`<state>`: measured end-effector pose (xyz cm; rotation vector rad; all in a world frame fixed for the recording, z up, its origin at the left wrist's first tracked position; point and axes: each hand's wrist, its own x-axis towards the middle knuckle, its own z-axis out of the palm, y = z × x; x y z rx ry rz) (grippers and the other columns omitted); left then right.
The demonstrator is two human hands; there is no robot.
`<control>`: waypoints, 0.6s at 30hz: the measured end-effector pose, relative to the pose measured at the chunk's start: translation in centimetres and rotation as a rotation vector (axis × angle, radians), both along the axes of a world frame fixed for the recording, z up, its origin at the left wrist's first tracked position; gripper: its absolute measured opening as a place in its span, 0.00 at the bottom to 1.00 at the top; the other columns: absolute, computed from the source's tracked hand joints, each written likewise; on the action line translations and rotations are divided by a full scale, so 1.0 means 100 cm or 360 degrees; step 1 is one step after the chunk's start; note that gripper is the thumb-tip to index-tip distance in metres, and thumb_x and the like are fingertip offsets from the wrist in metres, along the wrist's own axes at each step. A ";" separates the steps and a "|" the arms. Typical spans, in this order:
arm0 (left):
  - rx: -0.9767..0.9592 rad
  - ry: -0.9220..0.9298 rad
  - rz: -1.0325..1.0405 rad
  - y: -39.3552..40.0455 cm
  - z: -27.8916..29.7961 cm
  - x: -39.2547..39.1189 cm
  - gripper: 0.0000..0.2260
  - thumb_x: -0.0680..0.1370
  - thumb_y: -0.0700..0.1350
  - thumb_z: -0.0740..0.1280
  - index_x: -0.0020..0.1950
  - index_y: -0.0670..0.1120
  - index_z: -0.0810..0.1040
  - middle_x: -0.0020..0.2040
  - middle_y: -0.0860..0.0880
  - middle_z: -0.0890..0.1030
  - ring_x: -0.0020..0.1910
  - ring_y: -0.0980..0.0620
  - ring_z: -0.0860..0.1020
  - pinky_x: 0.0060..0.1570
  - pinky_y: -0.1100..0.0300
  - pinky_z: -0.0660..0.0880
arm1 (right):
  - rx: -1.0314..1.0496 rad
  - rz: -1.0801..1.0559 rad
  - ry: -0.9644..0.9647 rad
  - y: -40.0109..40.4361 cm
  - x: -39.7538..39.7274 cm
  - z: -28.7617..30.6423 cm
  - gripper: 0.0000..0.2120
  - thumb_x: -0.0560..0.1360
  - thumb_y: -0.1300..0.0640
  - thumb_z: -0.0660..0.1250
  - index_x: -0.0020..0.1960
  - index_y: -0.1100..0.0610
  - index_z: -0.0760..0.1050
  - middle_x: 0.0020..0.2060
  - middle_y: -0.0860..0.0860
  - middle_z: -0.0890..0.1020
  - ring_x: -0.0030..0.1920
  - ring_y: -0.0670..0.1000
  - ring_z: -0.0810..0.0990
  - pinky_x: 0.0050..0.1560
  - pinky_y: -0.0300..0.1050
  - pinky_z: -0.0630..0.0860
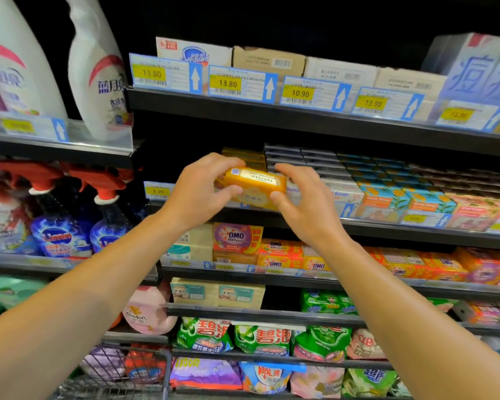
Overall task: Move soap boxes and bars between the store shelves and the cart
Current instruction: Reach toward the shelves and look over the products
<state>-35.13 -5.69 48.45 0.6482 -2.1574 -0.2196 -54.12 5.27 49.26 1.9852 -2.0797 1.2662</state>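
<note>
Soap box (253,186), long axis left-right, between left hand (198,192) and right hand (303,202)

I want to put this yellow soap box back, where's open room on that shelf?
A dark gap lies left of the stacked yellow boxes, above the 9.90 tag. Rightward it is crowded: grey boxes, then Goat Soap boxes. Both hands hold the yellow soap box.

Single view from the camera on my head, facing forward and slightly down at the store shelves (315,116) from close range. My forearms reach in from the lower corners; the wire cart (119,370) shows at the bottom left edge.
</note>
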 end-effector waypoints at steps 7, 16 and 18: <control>0.0128 0.0100 0.0270 -0.023 0.012 0.002 0.19 0.76 0.44 0.72 0.67 0.45 0.77 0.58 0.47 0.79 0.56 0.52 0.76 0.55 0.65 0.67 | 0.0009 -0.0196 0.0132 -0.003 -0.021 -0.011 0.24 0.78 0.51 0.67 0.73 0.51 0.68 0.68 0.48 0.71 0.70 0.49 0.67 0.71 0.49 0.67; 0.0165 0.0035 0.0233 -0.031 0.009 0.006 0.18 0.76 0.47 0.71 0.66 0.46 0.78 0.56 0.47 0.80 0.52 0.51 0.78 0.55 0.57 0.75 | 0.0018 -0.0290 0.0195 -0.008 -0.025 -0.022 0.21 0.79 0.50 0.66 0.71 0.51 0.71 0.67 0.47 0.74 0.70 0.48 0.67 0.67 0.41 0.62; 0.0152 0.0005 0.0232 -0.032 0.006 0.006 0.18 0.77 0.47 0.71 0.66 0.46 0.77 0.55 0.48 0.80 0.51 0.53 0.77 0.53 0.61 0.73 | -0.0007 -0.0296 0.0185 -0.009 -0.023 -0.023 0.21 0.78 0.51 0.66 0.70 0.52 0.72 0.66 0.48 0.74 0.69 0.48 0.67 0.68 0.43 0.63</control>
